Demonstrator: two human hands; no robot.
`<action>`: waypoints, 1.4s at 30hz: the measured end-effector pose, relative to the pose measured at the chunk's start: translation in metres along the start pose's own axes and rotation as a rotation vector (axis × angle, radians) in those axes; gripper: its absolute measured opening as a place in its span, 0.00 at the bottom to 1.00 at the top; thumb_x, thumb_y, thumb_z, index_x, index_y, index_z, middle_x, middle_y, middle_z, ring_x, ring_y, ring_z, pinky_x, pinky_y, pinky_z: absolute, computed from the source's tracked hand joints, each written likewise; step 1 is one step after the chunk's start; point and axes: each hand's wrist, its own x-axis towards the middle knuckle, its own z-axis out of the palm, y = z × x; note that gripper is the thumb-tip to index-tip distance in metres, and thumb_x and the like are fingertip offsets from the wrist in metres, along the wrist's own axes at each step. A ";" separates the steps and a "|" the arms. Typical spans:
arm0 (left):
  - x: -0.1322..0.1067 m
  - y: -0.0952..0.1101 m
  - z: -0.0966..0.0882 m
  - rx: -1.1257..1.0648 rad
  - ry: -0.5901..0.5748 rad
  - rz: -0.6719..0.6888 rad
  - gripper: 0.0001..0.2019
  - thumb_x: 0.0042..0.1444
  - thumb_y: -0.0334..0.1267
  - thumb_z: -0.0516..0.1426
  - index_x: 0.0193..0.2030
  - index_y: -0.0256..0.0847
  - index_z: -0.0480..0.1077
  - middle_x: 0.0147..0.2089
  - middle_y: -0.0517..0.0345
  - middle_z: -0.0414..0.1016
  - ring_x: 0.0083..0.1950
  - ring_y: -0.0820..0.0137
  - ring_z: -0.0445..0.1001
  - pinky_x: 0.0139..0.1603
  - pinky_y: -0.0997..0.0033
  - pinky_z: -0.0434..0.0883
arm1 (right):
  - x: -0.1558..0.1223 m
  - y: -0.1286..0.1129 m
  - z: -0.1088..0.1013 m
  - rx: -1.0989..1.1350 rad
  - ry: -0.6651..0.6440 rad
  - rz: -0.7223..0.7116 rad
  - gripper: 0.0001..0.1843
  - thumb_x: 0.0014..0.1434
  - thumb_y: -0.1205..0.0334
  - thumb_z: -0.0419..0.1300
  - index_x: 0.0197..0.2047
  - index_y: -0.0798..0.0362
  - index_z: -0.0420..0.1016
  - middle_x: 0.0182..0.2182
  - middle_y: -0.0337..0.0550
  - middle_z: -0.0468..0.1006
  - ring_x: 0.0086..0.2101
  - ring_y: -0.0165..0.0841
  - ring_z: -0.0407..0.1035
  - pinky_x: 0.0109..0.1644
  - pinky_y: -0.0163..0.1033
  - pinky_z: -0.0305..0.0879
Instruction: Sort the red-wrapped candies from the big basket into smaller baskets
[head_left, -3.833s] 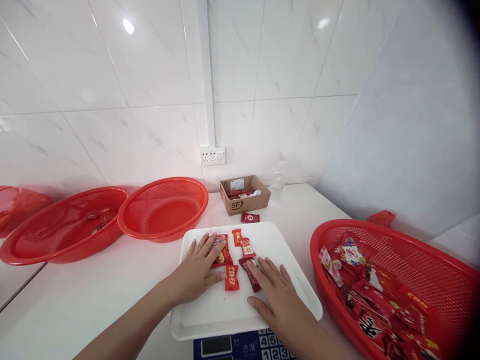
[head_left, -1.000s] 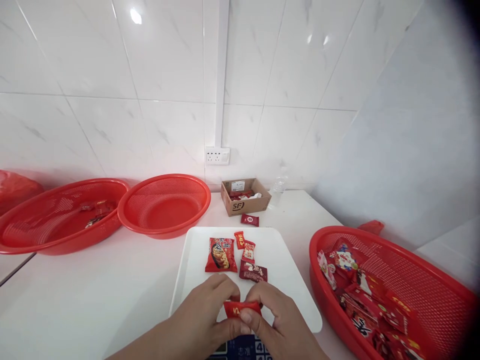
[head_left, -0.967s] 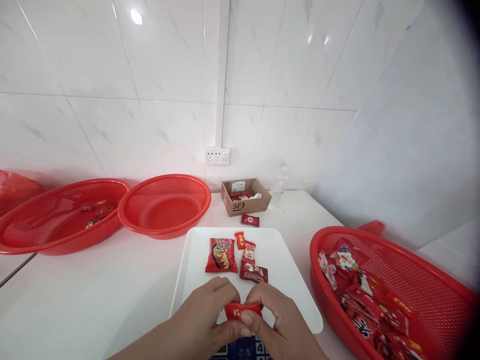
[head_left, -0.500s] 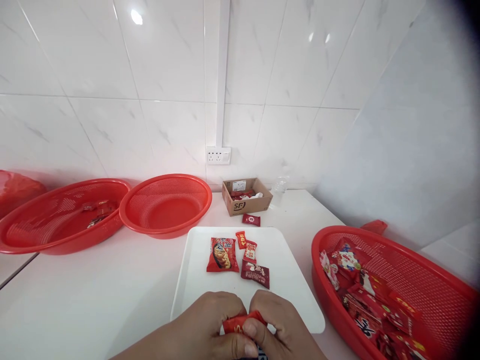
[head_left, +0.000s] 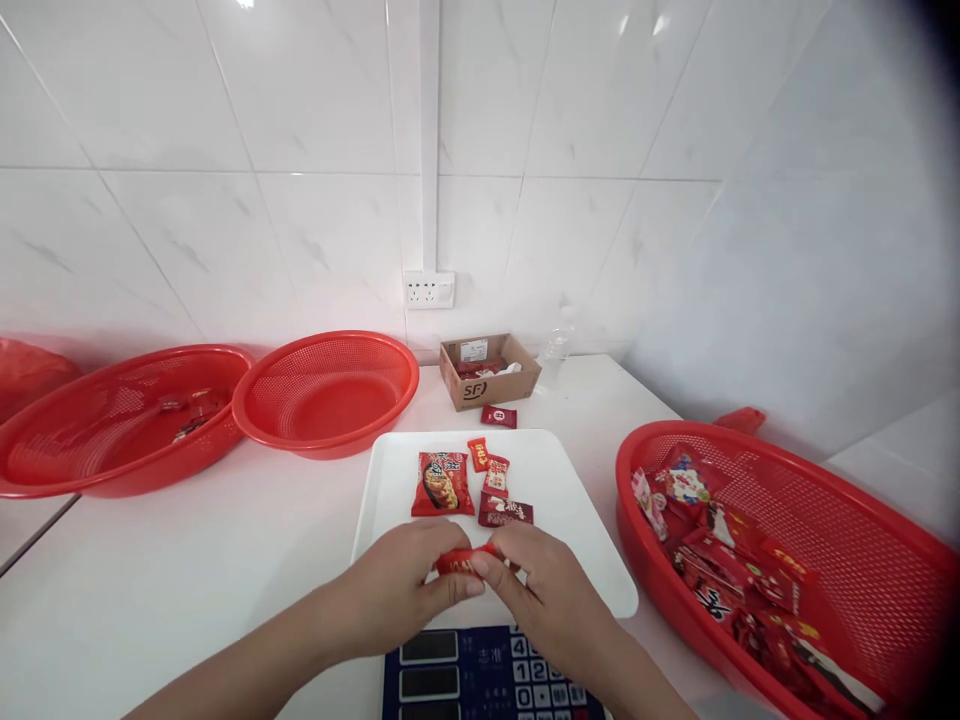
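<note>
**Packet pinched between both hands over tray**

Head view: left hand (head_left: 394,575) and right hand (head_left: 544,585), fingers clenched, grasp a red wrapped packet (head_left: 465,562) above the near part of a white tray (head_left: 570,470). Snack packets (head_left: 444,484) lie beyond it; a weighing-scale keypad (head_left: 480,672) sits nearer, a red mesh basket (head_left: 817,470) rightward.

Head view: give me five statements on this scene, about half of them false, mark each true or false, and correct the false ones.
1. The left hand and right hand both pinch a small red packet. True.
2. A blue scale keypad shows just in front of the white tray. True.
3. The cardboard box stands on the tray. False: the SF cardboard box stands on the white counter beyond the tray.
4. The basket on the right holds no packets. False: that red basket holds a heap of red packets.
5. A red snack bag lies on the tray. True.
</note>
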 end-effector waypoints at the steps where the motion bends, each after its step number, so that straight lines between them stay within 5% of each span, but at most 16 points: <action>1: 0.002 -0.003 0.001 0.057 0.025 0.025 0.11 0.60 0.45 0.51 0.32 0.40 0.65 0.34 0.59 0.69 0.37 0.69 0.66 0.37 0.70 0.65 | 0.001 0.002 -0.001 -0.004 0.014 0.022 0.20 0.64 0.51 0.46 0.26 0.52 0.64 0.24 0.37 0.69 0.28 0.30 0.64 0.32 0.35 0.58; 5: 0.010 -0.017 0.004 0.368 0.157 0.090 0.12 0.60 0.43 0.52 0.45 0.39 0.67 0.51 0.49 0.68 0.54 0.60 0.64 0.54 0.58 0.62 | 0.004 0.016 -0.009 -0.060 0.062 0.095 0.12 0.62 0.55 0.50 0.40 0.50 0.71 0.41 0.44 0.74 0.44 0.36 0.66 0.48 0.43 0.62; 7: 0.014 -0.023 0.005 0.477 0.168 0.080 0.19 0.59 0.46 0.53 0.54 0.41 0.63 0.61 0.47 0.60 0.63 0.57 0.55 0.60 0.55 0.56 | 0.007 0.024 -0.013 -0.151 0.017 0.114 0.16 0.60 0.56 0.53 0.50 0.50 0.69 0.52 0.48 0.69 0.53 0.40 0.60 0.56 0.48 0.58; 11: 0.026 -0.032 0.003 0.597 0.047 0.041 0.33 0.56 0.54 0.53 0.65 0.44 0.50 0.70 0.48 0.41 0.70 0.53 0.33 0.65 0.48 0.42 | 0.014 0.031 -0.015 -0.300 -0.171 0.155 0.27 0.58 0.59 0.54 0.61 0.49 0.60 0.63 0.48 0.53 0.62 0.43 0.45 0.63 0.52 0.49; 16: 0.046 -0.035 -0.006 0.592 -0.068 -0.011 0.38 0.55 0.59 0.50 0.67 0.45 0.44 0.71 0.47 0.32 0.69 0.53 0.27 0.65 0.47 0.40 | 0.023 0.029 -0.015 -0.340 -0.253 0.174 0.26 0.60 0.60 0.53 0.61 0.51 0.59 0.64 0.49 0.51 0.62 0.42 0.45 0.63 0.49 0.50; 23: 0.056 -0.034 -0.011 0.575 -0.117 -0.011 0.36 0.56 0.58 0.49 0.67 0.44 0.46 0.71 0.47 0.35 0.70 0.52 0.31 0.65 0.51 0.44 | 0.026 0.031 -0.019 -0.350 -0.213 0.153 0.23 0.60 0.63 0.51 0.59 0.49 0.64 0.61 0.47 0.60 0.57 0.40 0.57 0.57 0.47 0.58; 29: 0.055 -0.034 -0.015 0.640 -0.031 0.076 0.31 0.54 0.58 0.52 0.61 0.45 0.57 0.67 0.47 0.51 0.64 0.52 0.51 0.56 0.53 0.61 | 0.033 0.027 -0.027 -0.298 -0.159 0.158 0.18 0.62 0.61 0.48 0.52 0.50 0.70 0.48 0.45 0.74 0.46 0.39 0.68 0.48 0.43 0.64; 33: 0.054 -0.028 -0.017 0.698 0.009 0.028 0.32 0.51 0.59 0.53 0.60 0.45 0.59 0.63 0.47 0.58 0.56 0.52 0.61 0.46 0.55 0.68 | 0.037 0.022 -0.029 -0.266 -0.142 0.186 0.17 0.61 0.60 0.48 0.51 0.50 0.70 0.47 0.45 0.75 0.45 0.39 0.69 0.46 0.43 0.63; 38: 0.054 -0.024 -0.015 0.729 0.001 -0.018 0.31 0.52 0.58 0.52 0.59 0.45 0.60 0.63 0.45 0.59 0.56 0.51 0.62 0.46 0.55 0.68 | 0.040 0.025 -0.028 -0.227 -0.127 0.206 0.24 0.58 0.67 0.48 0.57 0.50 0.64 0.51 0.46 0.72 0.49 0.38 0.66 0.51 0.43 0.62; 42: 0.054 -0.022 -0.018 0.759 -0.025 -0.011 0.30 0.53 0.58 0.51 0.59 0.45 0.61 0.63 0.45 0.58 0.56 0.51 0.62 0.44 0.55 0.69 | 0.043 0.026 -0.029 -0.270 -0.139 0.202 0.26 0.58 0.63 0.50 0.61 0.49 0.60 0.58 0.47 0.64 0.55 0.40 0.60 0.54 0.45 0.60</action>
